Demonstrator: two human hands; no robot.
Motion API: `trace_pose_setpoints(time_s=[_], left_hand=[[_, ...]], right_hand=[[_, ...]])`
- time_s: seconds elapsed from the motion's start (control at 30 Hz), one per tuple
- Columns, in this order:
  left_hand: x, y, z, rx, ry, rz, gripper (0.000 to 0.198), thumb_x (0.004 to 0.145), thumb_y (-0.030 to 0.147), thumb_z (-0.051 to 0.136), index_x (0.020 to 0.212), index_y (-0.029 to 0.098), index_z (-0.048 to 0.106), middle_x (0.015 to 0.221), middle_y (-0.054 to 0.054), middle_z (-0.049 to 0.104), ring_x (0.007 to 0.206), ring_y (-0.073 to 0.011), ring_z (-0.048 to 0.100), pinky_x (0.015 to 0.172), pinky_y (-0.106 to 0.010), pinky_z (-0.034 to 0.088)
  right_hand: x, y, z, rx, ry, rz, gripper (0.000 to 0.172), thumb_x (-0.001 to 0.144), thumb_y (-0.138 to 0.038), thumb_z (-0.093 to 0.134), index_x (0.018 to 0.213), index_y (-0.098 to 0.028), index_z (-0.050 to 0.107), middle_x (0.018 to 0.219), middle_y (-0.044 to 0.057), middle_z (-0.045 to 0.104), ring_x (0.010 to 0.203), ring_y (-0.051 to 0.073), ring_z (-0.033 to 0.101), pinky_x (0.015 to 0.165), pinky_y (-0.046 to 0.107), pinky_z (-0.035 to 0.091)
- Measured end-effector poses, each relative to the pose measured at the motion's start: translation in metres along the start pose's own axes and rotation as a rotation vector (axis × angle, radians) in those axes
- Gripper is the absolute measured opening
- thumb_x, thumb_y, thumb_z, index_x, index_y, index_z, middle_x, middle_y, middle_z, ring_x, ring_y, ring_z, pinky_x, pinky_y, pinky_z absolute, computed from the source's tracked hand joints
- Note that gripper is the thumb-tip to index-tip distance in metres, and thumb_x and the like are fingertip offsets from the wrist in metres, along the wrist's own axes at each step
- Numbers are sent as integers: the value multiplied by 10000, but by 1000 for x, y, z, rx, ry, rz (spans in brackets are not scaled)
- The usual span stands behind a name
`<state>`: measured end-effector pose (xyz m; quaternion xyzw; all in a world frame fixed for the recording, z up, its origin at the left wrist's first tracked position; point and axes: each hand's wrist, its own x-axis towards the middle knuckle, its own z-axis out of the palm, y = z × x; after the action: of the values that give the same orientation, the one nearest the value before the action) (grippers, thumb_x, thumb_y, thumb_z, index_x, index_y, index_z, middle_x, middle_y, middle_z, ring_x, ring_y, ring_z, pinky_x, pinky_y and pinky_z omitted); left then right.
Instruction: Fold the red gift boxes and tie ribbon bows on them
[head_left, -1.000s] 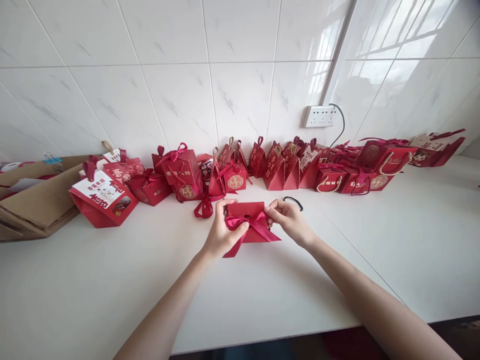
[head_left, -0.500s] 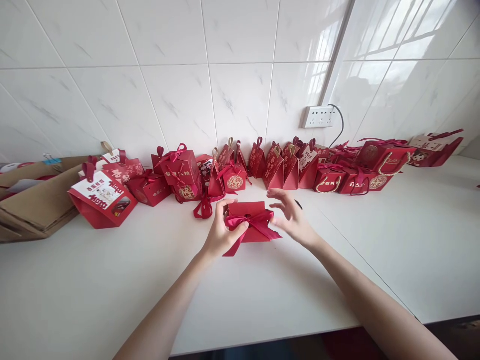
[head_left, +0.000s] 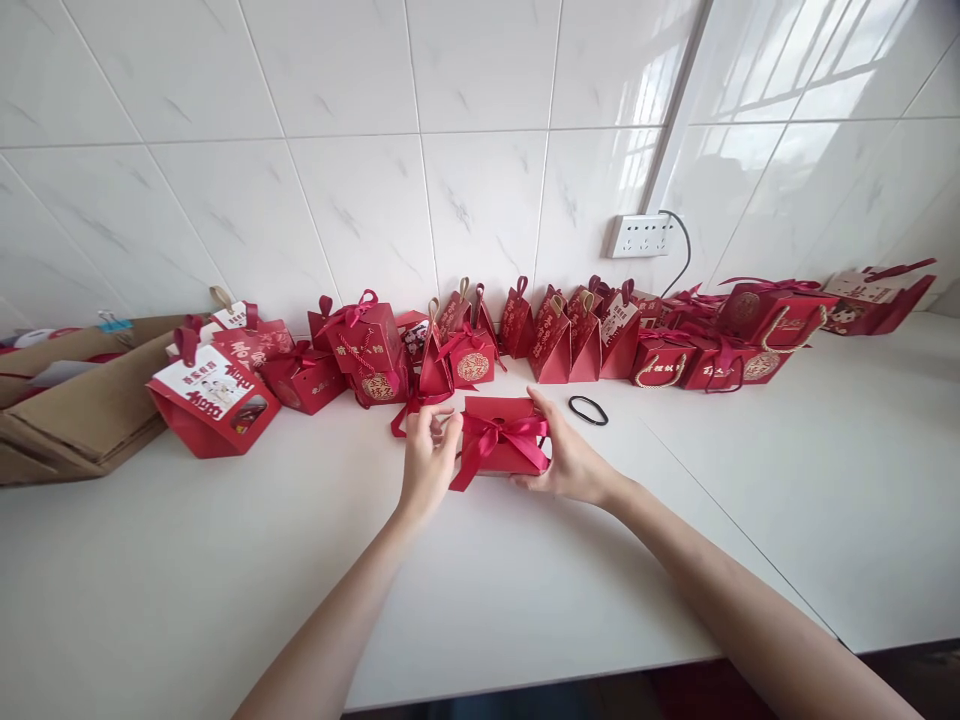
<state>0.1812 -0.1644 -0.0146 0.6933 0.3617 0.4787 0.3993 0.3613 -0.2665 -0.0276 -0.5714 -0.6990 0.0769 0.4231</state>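
A small red gift box (head_left: 491,460) with a crimson ribbon bow (head_left: 499,432) across its front is tipped toward me at the middle of the table. My right hand (head_left: 566,455) grips its right side, fingers behind and thumb beneath the edge. At the box's left edge is my left hand (head_left: 429,460), its fingers curled in and its thumb near the ribbon. Whatever those fingers may pinch is hidden. One ribbon tail hangs down at the front left. A black hair tie (head_left: 588,410) lies on the table just beyond my right hand.
Several finished-looking red gift boxes (head_left: 472,365) line the wall, some with handles and bows. A larger red box with a window (head_left: 191,425) stands left, beside an open cardboard carton (head_left: 82,430). A power strip (head_left: 639,237) is fixed to the tiled wall.
My right hand has moved in from the right and closed on the box, uncovering the hair tie. My left thumb has left the bow, and the hand has shifted left. The box is tilted differently.
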Motion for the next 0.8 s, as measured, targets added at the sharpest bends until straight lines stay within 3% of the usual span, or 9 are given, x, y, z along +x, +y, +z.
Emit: trace_pose_setpoints(time_s=[0.13,0.33,0.4,0.5,0.8], left_hand=[[1,-1,-2,9,-28,138,215,832,395,548,760,194,568,810,-17,525,756,-148,562,697,-281,498],[-6,0,2,170,-15,864,135,854,174,587,755,193,497,747,11,538,717,-119,543,681,-252,472],[-8,0,2,263,-32,1016,156,844,159,610,754,192,487,736,11,538,694,-119,520,661,-257,462],[-9,0,1,296,-15,1059,187,835,157,625,734,190,471,707,7,525,685,-126,495,646,-259,459],[-10,-4,5,151,110,925,214,841,256,609,690,185,475,790,-32,521,763,-137,580,674,-256,547]], right_hand=[[-1,0,2,-23,27,-1,1065,667,-286,766,1464,-239,61,1357,187,387,1215,326,488,990,504,442],[-1,0,3,-81,63,-14,1048,670,-293,759,1461,-229,75,1300,180,420,1150,317,524,961,512,460],[0,1,3,-105,75,-34,1043,669,-282,749,1461,-228,72,1285,179,426,1108,311,543,937,507,476],[-1,1,4,-127,88,-67,1021,671,-269,732,1459,-226,82,1283,181,422,1095,308,549,912,488,495],[-6,7,6,-182,156,-38,873,760,-467,649,1450,-216,176,1199,178,513,989,303,632,794,432,559]])
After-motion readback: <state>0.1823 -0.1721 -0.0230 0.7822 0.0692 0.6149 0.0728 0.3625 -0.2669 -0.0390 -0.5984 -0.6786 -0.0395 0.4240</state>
